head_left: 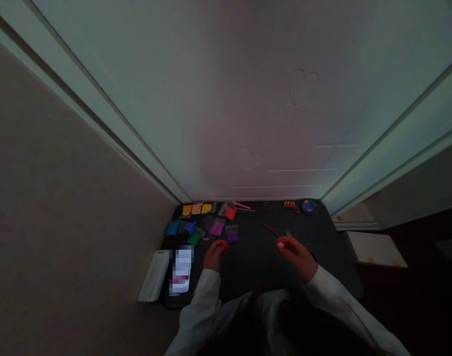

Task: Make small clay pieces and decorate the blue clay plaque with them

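L hand (214, 255) pinches orange bit (223, 243), R hand (298, 257) grips pink bit (280, 244), well apart.

Both arms in white sleeves reach forward from the bottom of the view, the left hand (214, 254) lowered with its fingers curled downward, and the right hand (295, 256) raised a little higher, its fingertips pinched together toward the left.

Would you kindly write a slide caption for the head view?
Dim head view: left hand by coloured bags, right hand pinching a pink bit over a dark mat.
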`<action>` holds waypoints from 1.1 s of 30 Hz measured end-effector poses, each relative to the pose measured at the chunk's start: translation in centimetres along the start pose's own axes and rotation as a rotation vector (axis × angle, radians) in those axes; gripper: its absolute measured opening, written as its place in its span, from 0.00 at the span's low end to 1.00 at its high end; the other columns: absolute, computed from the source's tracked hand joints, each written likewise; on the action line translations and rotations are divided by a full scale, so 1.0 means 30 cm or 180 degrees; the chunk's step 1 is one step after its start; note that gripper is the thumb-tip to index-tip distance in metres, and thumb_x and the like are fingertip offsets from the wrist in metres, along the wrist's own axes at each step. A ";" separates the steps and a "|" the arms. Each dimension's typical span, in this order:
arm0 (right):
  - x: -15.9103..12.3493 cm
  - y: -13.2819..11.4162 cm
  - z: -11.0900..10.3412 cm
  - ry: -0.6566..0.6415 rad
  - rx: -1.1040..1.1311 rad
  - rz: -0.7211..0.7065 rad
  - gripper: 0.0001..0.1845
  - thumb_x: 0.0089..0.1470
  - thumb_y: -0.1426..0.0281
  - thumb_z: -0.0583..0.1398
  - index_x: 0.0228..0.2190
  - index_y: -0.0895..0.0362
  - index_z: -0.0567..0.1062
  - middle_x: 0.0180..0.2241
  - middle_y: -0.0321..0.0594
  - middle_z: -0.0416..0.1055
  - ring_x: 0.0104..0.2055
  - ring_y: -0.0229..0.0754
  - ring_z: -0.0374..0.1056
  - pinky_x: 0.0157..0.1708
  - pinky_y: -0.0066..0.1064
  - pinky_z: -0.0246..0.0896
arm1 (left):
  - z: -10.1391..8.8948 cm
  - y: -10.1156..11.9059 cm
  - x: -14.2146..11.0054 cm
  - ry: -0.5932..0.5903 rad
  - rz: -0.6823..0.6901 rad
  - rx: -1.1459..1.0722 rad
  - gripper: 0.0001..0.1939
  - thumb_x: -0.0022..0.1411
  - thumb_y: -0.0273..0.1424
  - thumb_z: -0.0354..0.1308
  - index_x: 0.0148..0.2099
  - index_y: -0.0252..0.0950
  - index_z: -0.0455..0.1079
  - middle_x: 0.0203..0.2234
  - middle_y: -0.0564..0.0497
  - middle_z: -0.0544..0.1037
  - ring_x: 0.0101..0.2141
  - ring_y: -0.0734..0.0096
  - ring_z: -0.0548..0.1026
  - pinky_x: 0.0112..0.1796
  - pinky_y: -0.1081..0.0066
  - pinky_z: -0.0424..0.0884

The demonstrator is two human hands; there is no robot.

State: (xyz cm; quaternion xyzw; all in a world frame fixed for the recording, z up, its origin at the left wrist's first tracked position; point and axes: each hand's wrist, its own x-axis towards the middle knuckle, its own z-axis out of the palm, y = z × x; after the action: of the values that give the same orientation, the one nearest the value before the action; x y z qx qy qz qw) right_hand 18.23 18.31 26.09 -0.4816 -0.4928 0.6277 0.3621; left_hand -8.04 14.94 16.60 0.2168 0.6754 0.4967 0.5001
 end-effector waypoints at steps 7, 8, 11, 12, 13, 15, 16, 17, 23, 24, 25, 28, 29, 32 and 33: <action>0.002 -0.004 0.007 0.0015 -0.0032 0.0015 0.17 0.43 0.59 0.58 0.34 0.57 0.69 0.27 0.37 0.68 0.30 0.38 0.65 0.34 0.33 0.61 | -0.002 -0.010 0.011 0.0025 -0.0040 0.0077 0.14 0.58 0.34 0.49 0.44 0.32 0.63 0.37 0.48 0.69 0.34 0.71 0.70 0.34 0.65 0.69; 0.002 -0.005 0.008 0.0019 -0.0040 0.0003 0.17 0.43 0.58 0.58 0.34 0.57 0.69 0.26 0.37 0.68 0.30 0.38 0.66 0.34 0.33 0.61 | -0.002 -0.009 0.010 0.0046 -0.0021 0.0110 0.14 0.58 0.34 0.49 0.44 0.32 0.63 0.37 0.48 0.69 0.34 0.71 0.70 0.34 0.65 0.69; 0.003 -0.008 0.008 0.0001 -0.0057 -0.0012 0.18 0.43 0.58 0.58 0.33 0.57 0.69 0.24 0.37 0.69 0.30 0.38 0.66 0.34 0.33 0.61 | 0.000 -0.003 0.002 0.0090 0.0069 0.0243 0.13 0.57 0.33 0.49 0.43 0.31 0.63 0.36 0.48 0.70 0.34 0.72 0.70 0.33 0.66 0.69; 0.004 -0.009 0.008 -0.0004 -0.0061 -0.0009 0.18 0.43 0.58 0.58 0.33 0.57 0.69 0.24 0.37 0.69 0.30 0.39 0.66 0.34 0.33 0.61 | 0.000 0.000 -0.001 0.0100 0.0103 0.0291 0.13 0.57 0.33 0.50 0.42 0.31 0.64 0.36 0.49 0.70 0.33 0.72 0.70 0.33 0.66 0.69; 0.004 -0.010 0.009 -0.0007 -0.0064 -0.0004 0.18 0.43 0.57 0.58 0.33 0.57 0.69 0.24 0.37 0.69 0.30 0.39 0.66 0.33 0.33 0.61 | 0.001 0.003 -0.003 0.0114 0.0135 0.0330 0.12 0.57 0.33 0.50 0.41 0.31 0.64 0.35 0.49 0.70 0.33 0.72 0.70 0.32 0.67 0.69; 0.004 -0.011 0.009 -0.0007 -0.0070 -0.0003 0.18 0.43 0.57 0.58 0.33 0.57 0.69 0.24 0.37 0.69 0.29 0.39 0.66 0.33 0.33 0.60 | 0.005 0.009 -0.007 0.0144 0.0201 0.0359 0.11 0.57 0.32 0.50 0.40 0.31 0.65 0.33 0.50 0.70 0.31 0.74 0.70 0.31 0.68 0.69; 0.004 -0.012 0.010 -0.0008 -0.0077 -0.0007 0.18 0.43 0.57 0.58 0.33 0.57 0.69 0.24 0.37 0.69 0.29 0.38 0.66 0.33 0.33 0.60 | 0.007 0.013 -0.008 0.0147 0.0235 0.0345 0.10 0.57 0.32 0.50 0.39 0.30 0.65 0.32 0.51 0.71 0.30 0.75 0.70 0.30 0.69 0.69; 0.004 -0.012 0.010 -0.0010 -0.0083 -0.0011 0.18 0.43 0.58 0.58 0.33 0.57 0.69 0.24 0.37 0.69 0.29 0.38 0.66 0.33 0.33 0.60 | 0.010 0.017 -0.011 0.0138 0.0269 0.0315 0.10 0.57 0.32 0.50 0.38 0.30 0.65 0.30 0.51 0.71 0.28 0.75 0.70 0.30 0.69 0.69; 0.007 -0.005 0.012 -0.0021 -0.0077 0.0006 0.17 0.44 0.59 0.58 0.34 0.57 0.69 0.24 0.36 0.69 0.29 0.38 0.65 0.33 0.33 0.59 | 0.035 0.059 -0.043 -0.0122 0.0392 0.0025 0.27 0.36 0.36 0.65 0.41 0.32 0.66 0.30 0.48 0.76 0.31 0.69 0.73 0.34 0.68 0.68; 0.008 -0.002 0.011 -0.0024 -0.0072 0.0012 0.17 0.44 0.59 0.58 0.34 0.57 0.68 0.24 0.36 0.68 0.29 0.38 0.65 0.33 0.33 0.59 | 0.040 0.065 -0.049 -0.0153 0.0394 -0.0002 0.28 0.35 0.38 0.65 0.40 0.32 0.67 0.31 0.46 0.76 0.32 0.68 0.74 0.35 0.67 0.69; 0.009 0.000 0.011 -0.0030 -0.0069 0.0017 0.16 0.44 0.59 0.58 0.34 0.57 0.68 0.24 0.36 0.68 0.29 0.38 0.65 0.33 0.33 0.59 | 0.045 0.069 -0.054 -0.0164 0.0390 -0.0012 0.27 0.35 0.40 0.63 0.40 0.31 0.68 0.32 0.45 0.76 0.31 0.67 0.74 0.34 0.66 0.69; 0.012 0.004 0.009 -0.0063 -0.0078 0.0035 0.16 0.45 0.60 0.58 0.34 0.57 0.68 0.25 0.36 0.68 0.29 0.37 0.64 0.33 0.32 0.58 | 0.055 0.074 -0.062 -0.0094 0.0365 0.0057 0.26 0.38 0.46 0.59 0.35 0.31 0.70 0.26 0.45 0.76 0.25 0.68 0.73 0.31 0.66 0.68; 0.012 0.005 0.009 -0.0075 -0.0082 0.0041 0.15 0.45 0.61 0.58 0.34 0.57 0.69 0.25 0.36 0.68 0.29 0.37 0.64 0.33 0.31 0.58 | 0.056 0.074 -0.062 -0.0054 0.0353 0.0114 0.25 0.39 0.47 0.58 0.33 0.31 0.70 0.23 0.47 0.76 0.23 0.69 0.73 0.29 0.67 0.68; 0.011 0.008 0.009 -0.0085 -0.0076 0.0053 0.15 0.46 0.61 0.57 0.34 0.58 0.68 0.25 0.36 0.68 0.29 0.36 0.64 0.33 0.31 0.57 | 0.047 0.076 -0.060 0.0073 0.0308 0.0356 0.24 0.44 0.50 0.52 0.22 0.32 0.68 0.12 0.52 0.70 0.17 0.74 0.68 0.23 0.71 0.64; 0.011 0.009 0.009 -0.0083 -0.0067 0.0055 0.16 0.46 0.60 0.57 0.34 0.58 0.68 0.25 0.36 0.68 0.29 0.36 0.64 0.32 0.30 0.57 | 0.042 0.077 -0.059 0.0102 0.0297 0.0447 0.24 0.45 0.51 0.51 0.19 0.32 0.66 0.10 0.53 0.68 0.16 0.75 0.66 0.22 0.72 0.62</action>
State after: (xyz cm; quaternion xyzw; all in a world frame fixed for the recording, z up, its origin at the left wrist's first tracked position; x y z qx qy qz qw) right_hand 17.87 18.47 25.77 -0.4814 -0.5000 0.6318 0.3451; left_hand -6.68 15.06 19.47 0.2745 0.7057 0.4743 0.4492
